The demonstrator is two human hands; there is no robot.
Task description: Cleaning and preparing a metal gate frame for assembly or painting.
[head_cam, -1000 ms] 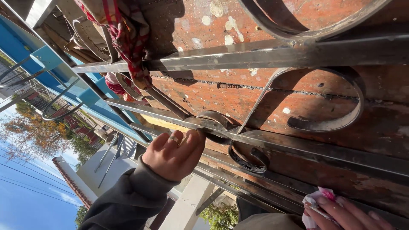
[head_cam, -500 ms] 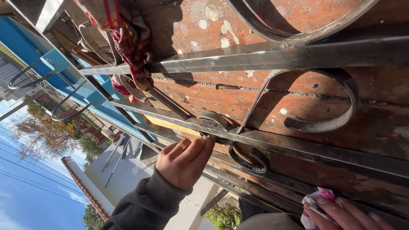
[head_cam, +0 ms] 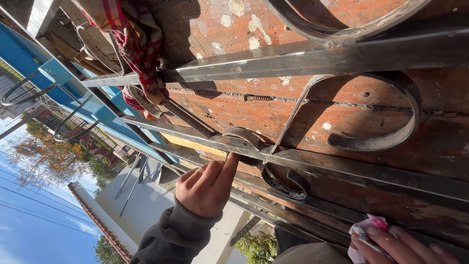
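Your L hand [head_cam: 207, 188], fingers straight and gripping nothing, presses fingertips onto the flat steel bar [head_cam: 342, 168] by the small scroll [head_cam: 286, 183] on the workbench [head_cam: 234, 105], R hand [head_cam: 403, 244] closed round a pink-white rag [head_cam: 364, 232]; prob. mid-check, so keep contact light.

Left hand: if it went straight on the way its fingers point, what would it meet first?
The left hand points up at the flat grey steel bar; it appears to touch it beside the small curled steel scroll.
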